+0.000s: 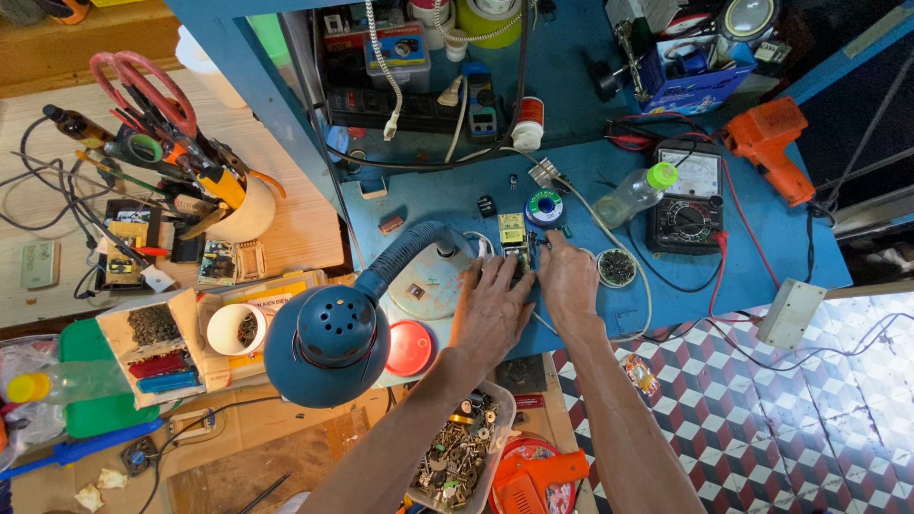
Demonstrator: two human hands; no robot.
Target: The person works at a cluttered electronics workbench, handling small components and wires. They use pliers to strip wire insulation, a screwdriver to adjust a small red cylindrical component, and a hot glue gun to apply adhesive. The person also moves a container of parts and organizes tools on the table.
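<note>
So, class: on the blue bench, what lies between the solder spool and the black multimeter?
In the head view, a clear plastic bottle with a green cap lies tilted between the solder spool and the multimeter.

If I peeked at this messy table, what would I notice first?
Probably the big round blue desk lamp at the lower middle, its ribbed neck curving over the blue workbench. Just right of it, the left hand and right hand meet over a small yellow-green circuit board. The bright orange power drill at the upper right and the white cup stuffed with red-handled scissors and tools at the left stand out too.
</note>
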